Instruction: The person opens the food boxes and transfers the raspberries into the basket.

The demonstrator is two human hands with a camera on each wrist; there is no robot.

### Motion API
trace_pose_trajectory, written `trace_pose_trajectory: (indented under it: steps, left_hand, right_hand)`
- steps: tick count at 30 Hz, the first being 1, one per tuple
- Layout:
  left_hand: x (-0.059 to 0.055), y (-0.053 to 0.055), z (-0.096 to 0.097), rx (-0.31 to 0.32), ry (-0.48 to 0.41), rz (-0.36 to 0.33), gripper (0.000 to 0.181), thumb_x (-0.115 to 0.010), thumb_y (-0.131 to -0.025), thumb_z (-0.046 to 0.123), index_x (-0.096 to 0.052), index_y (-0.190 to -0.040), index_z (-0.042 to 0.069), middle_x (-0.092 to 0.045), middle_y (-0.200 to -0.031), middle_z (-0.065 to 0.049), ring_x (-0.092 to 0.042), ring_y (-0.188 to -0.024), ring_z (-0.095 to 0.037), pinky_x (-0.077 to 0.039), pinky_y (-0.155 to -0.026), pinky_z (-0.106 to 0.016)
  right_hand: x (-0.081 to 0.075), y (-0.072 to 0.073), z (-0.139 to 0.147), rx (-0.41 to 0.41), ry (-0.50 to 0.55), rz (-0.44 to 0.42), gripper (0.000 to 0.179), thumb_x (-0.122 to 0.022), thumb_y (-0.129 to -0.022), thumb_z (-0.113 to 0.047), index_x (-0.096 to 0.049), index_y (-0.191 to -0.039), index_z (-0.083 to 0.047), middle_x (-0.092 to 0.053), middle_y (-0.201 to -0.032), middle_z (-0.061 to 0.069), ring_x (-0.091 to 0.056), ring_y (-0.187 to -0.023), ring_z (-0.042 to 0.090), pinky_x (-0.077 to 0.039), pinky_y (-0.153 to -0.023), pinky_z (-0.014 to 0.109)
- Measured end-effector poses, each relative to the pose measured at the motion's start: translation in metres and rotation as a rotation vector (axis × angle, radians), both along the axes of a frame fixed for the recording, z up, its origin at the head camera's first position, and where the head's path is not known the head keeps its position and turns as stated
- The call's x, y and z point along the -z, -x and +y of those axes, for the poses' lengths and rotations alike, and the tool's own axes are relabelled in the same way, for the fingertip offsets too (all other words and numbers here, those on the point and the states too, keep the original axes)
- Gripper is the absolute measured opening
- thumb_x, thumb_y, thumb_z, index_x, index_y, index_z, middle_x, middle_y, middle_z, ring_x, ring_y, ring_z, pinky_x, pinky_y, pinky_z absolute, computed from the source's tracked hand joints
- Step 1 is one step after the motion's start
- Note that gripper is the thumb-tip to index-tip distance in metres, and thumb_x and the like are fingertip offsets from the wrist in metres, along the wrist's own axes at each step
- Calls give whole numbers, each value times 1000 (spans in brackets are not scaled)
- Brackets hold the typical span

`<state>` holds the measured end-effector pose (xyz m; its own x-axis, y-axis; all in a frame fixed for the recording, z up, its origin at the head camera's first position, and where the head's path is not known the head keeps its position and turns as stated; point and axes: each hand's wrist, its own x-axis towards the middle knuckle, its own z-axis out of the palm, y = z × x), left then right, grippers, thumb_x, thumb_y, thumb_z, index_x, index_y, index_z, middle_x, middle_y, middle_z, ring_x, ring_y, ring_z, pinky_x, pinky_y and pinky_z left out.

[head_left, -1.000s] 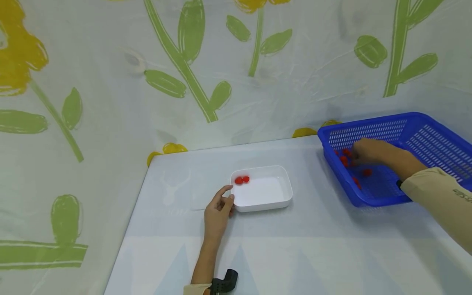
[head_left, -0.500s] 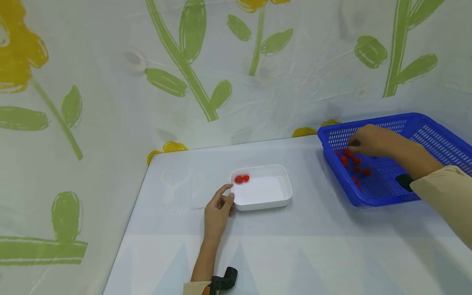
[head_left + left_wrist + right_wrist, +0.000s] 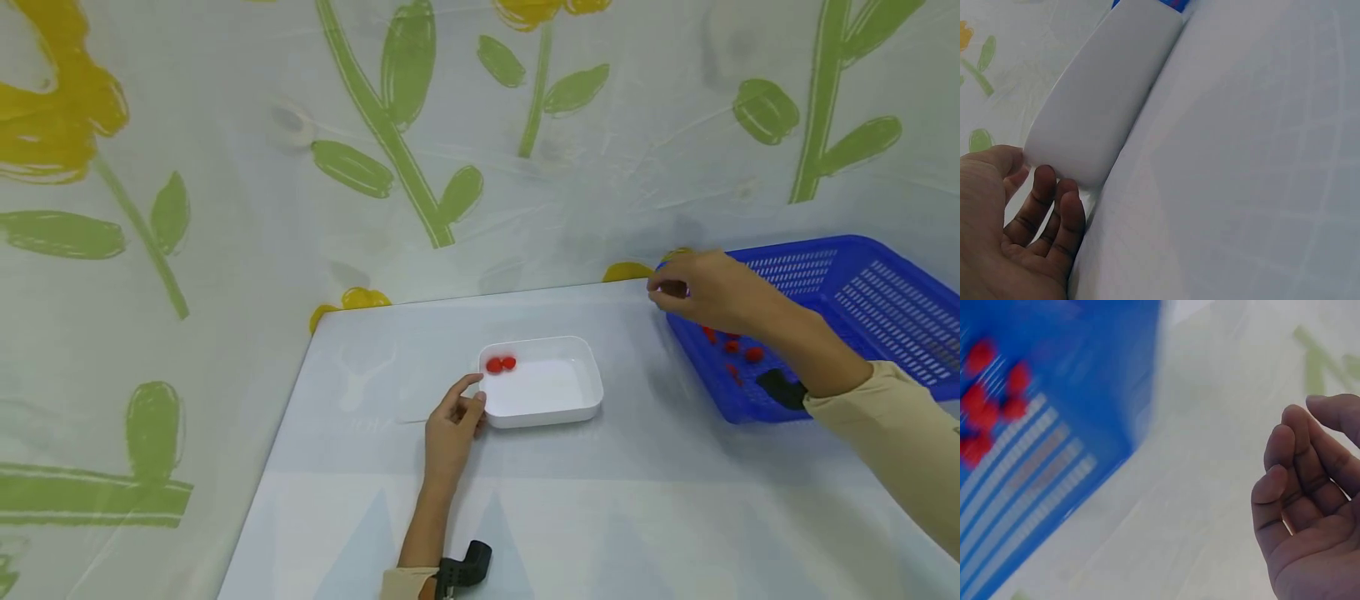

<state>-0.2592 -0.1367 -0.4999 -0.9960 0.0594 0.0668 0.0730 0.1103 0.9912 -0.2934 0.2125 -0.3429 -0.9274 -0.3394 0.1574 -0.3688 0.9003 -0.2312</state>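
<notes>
My left hand (image 3: 447,433) holds the left end of a small white rectangular tray (image 3: 543,392); its fingertips meet the end wall (image 3: 1072,165) in the left wrist view. Two small red berry-like pieces (image 3: 501,364) lie in the tray's far left corner. My right hand (image 3: 705,287) is raised over the left rim of a blue basket (image 3: 885,333), thumb and index tips close together. Nothing red shows at those fingertips in the right wrist view (image 3: 1310,506), and I cannot tell whether they pinch something. Several red pieces (image 3: 753,354) lie inside the basket.
The slotted basket stands at the table's back right, against a sheet (image 3: 585,192) printed with flowers and leaves. Left of the tray lies a flat transparent piece (image 3: 420,400), partly behind my left hand. The white tabletop (image 3: 570,508) stretches in front of the tray.
My right hand has risen from among the red pieces in the basket and moved left, over its rim. My left hand stays at the tray. The head view has shifted slightly.
</notes>
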Motion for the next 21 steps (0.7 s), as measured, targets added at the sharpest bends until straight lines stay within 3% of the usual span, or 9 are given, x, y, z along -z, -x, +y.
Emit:
trace_pose_trajectory:
  steps: [5,12,17,21]
  left_hand:
    - [2,1,-1,-6,-5,8,30,-59,-90,25,-61,-119,19,-57,-79,-17,-54,-70,-38,-50,-59,-31]
    - [32,13,1,-36,16,32,29,-61,-87,38,-61,-115,32,-58,-76,-6,-55,-65,-21,-49,-56,-24]
    - [29,12,2,-37,4,38,29,-61,-87,36,-62,-115,30,-57,-75,-5,-55,-65,-21,-49,-56,-23]
    - [28,12,0,-44,3,37,27,-61,-87,38,-62,-113,33,-57,-75,-5,-54,-65,-20,-48,-56,-22]
  right_hand:
    - [15,3,-39,-74,51,-10,10,-66,-84,-18,-68,-94,-18,-59,-79,-8,-52,-69,9,-46,-60,26]
    - [52,10,-91,-108,81,-73,24,-67,-84,-21,-67,-105,-11,-59,-84,-4,-54,-78,13,-49,-66,25]
    - [75,19,-119,-103,73,-155,27,-68,-83,-21,-67,-108,-10,-57,-84,-4,-53,-75,13,-48,-64,23]
    - [92,27,-134,-121,44,-160,30,-69,-82,-21,-66,-110,-10,-56,-85,-4,-52,-74,11,-48,-63,23]
